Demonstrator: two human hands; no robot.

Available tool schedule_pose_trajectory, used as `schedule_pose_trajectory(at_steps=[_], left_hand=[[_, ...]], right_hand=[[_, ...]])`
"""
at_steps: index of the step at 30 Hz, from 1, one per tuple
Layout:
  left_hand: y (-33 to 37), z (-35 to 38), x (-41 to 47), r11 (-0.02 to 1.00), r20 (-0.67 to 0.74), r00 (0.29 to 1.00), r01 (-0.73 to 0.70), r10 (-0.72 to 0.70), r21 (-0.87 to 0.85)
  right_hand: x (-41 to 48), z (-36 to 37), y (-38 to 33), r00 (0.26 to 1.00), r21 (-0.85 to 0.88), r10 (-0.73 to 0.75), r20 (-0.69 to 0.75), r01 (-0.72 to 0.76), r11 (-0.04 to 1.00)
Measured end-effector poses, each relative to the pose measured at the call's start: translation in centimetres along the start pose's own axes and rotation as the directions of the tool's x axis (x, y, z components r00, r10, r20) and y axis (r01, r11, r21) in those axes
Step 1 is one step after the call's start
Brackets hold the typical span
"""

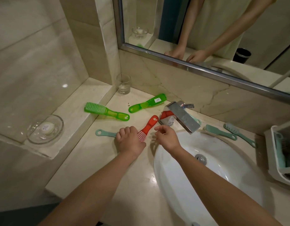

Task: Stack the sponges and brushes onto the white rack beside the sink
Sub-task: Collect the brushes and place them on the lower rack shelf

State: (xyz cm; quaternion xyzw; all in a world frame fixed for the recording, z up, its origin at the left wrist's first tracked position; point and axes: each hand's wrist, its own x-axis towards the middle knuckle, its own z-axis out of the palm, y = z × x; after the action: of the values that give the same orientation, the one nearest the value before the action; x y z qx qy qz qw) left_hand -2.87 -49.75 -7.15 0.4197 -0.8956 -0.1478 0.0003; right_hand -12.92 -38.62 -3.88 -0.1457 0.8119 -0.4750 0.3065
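Clamped in the left hand, palm down, is the bristle end of a red brush on the counter left of the sink; its handle points far-right toward the faucet. Right hand hovers beside it, fingers loosely parted

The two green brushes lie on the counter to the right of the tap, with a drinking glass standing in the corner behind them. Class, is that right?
Not quite. The head view shows both green brushes on the counter to the left of the tap, not the right. The drinking glass does stand in the corner behind them.
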Motion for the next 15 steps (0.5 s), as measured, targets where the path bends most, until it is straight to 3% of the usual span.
schedule_pose_trajectory(at_steps=[3, 5, 9, 12, 15], left_hand=[[-0.7, -0.6, -0.3, 0.997, -0.059, 0.998, -0.010, 0.006, -0.079], [-1.4, -1.2, -0.3, 0.989, -0.106, 0.994, -0.025, 0.010, -0.144], [-3.0, -3.1, -0.1, 0.965, -0.140, 0.988, -0.097, 0.064, -0.242], [-4.0, -4.7, 0.0, 0.930, -0.196, 0.978, -0.139, 0.075, -0.339], [-5.1, -5.7, 0.5, 0.905, -0.212, 0.975, -0.148, 0.066, -0.398]], right_hand=[[-0.1, 0.7, -0.2, 0.997, -0.096, -0.070, 0.043, 0.074, 0.993], [0.1, 1.3, -0.6, 0.984, -0.253, -0.165, 0.073, 0.179, 0.951], [1.0, 2.8, -2.2, 0.923, -0.537, -0.319, 0.214, 0.384, 0.751], [1.7, 4.1, -3.2, 0.903, -0.675, -0.234, 0.360, 0.425, 0.603], [1.9, 5.3, -4.3, 0.910, -0.721, -0.235, 0.343, 0.415, 0.555]])
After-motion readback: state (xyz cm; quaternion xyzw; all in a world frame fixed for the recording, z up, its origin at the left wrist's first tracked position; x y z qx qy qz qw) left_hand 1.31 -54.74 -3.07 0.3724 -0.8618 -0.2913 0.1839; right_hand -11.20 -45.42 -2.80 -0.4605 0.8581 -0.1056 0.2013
